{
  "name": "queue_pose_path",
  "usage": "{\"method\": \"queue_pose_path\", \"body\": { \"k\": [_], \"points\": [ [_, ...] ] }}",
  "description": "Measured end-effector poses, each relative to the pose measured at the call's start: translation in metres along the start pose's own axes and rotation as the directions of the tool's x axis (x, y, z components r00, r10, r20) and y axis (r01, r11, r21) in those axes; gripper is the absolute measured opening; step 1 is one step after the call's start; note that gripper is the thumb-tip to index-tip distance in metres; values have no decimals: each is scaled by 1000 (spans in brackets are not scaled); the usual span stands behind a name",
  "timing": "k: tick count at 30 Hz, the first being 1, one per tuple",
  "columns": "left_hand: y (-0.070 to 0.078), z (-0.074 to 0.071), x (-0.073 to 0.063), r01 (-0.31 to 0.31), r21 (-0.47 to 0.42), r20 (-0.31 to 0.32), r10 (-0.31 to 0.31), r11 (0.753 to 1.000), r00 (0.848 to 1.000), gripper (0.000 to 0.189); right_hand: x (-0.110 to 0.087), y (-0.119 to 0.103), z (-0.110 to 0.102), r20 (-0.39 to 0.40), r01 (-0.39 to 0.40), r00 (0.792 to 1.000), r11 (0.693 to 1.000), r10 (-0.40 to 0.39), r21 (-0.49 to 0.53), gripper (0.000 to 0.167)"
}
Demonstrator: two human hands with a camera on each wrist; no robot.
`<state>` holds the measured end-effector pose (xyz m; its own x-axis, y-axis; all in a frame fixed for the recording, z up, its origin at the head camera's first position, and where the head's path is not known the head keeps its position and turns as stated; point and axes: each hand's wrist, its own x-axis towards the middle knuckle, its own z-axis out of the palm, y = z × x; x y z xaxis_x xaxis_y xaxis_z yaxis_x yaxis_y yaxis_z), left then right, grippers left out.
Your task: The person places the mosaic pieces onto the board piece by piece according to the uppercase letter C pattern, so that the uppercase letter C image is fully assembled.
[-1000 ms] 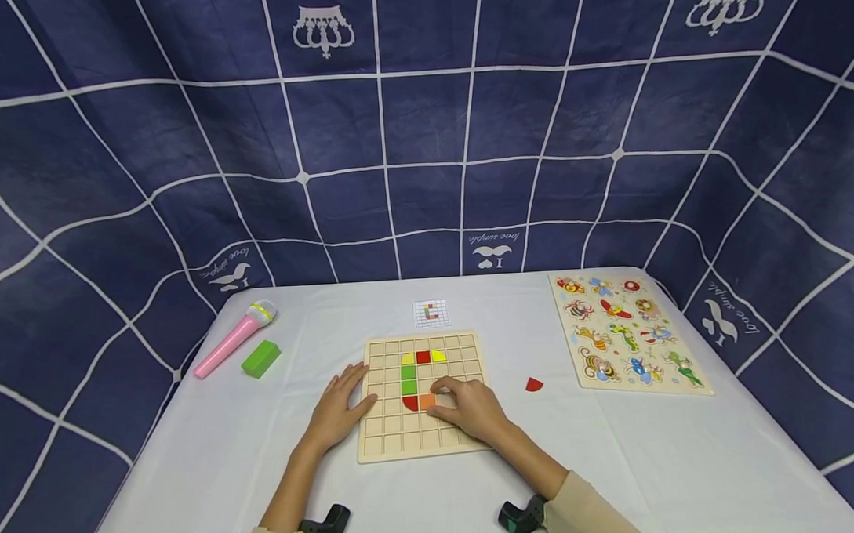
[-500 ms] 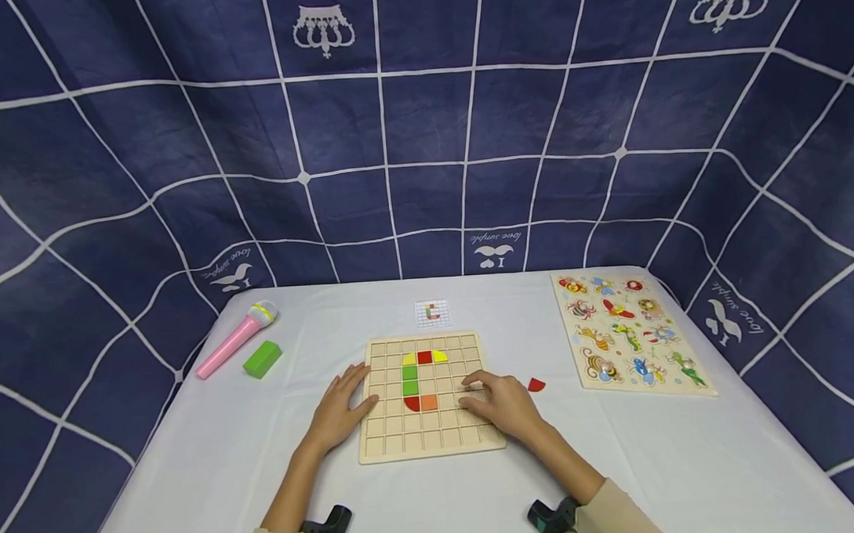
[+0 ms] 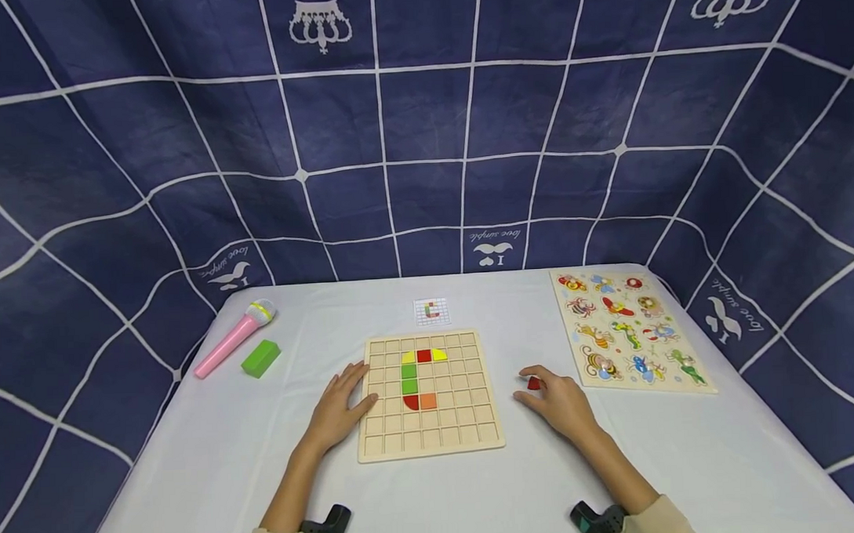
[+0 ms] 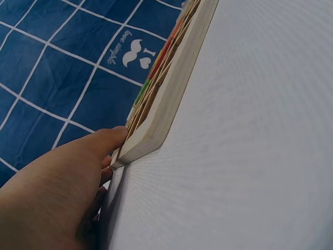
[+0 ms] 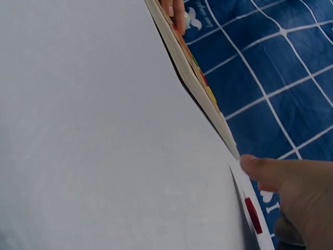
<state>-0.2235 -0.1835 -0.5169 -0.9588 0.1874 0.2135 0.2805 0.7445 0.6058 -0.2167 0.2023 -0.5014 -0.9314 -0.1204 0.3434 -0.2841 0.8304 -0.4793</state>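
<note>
A wooden grid board (image 3: 468,434) lies in the middle of the table, with several coloured pieces in its cells. They form a C-like shape: yellow quarter-rounds at the top, a red square (image 3: 424,356), green squares (image 3: 409,385), a red quarter-round (image 3: 411,403) and an orange square (image 3: 428,401). My left hand (image 3: 336,415) rests at the board's left edge, its thumb touching the rim (image 4: 153,130) in the left wrist view. To the right of the board, my right hand (image 3: 562,407) spreads thumb and index finger around a loose red quarter-round piece (image 3: 535,383), which lies on the white cloth.
Behind the board lies a small pattern card (image 3: 432,312). A pink toy microphone (image 3: 232,341) and a green block (image 3: 261,358) lie on the left. An insect puzzle board (image 3: 627,330) lies at the right. Blue curtains (image 3: 423,141) enclose the table.
My right hand has left the orange square on the board and moved right to the loose red quarter-round piece. My left hand has stayed at the board's edge.
</note>
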Motion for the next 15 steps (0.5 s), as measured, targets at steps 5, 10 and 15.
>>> {"method": "queue_pose_path", "body": {
  "k": [5, 10, 15],
  "points": [
    [1, 0, 1, -2, 2, -5, 2, 1000, 1000, 60, -1, 9, -2, -6, -52, 999, 996, 52, -70, 41],
    [1, -1, 1, -1, 2, -7, 1, 1000, 1000, 60, -1, 11, -3, -27, -88, 996, 992, 86, -85, 38],
    [0, -1, 1, 1, 3, -1, -1, 1000, 1000, 60, 2, 11, -1, -13, -79, 997, 995, 78, -66, 33]
  ]
}}
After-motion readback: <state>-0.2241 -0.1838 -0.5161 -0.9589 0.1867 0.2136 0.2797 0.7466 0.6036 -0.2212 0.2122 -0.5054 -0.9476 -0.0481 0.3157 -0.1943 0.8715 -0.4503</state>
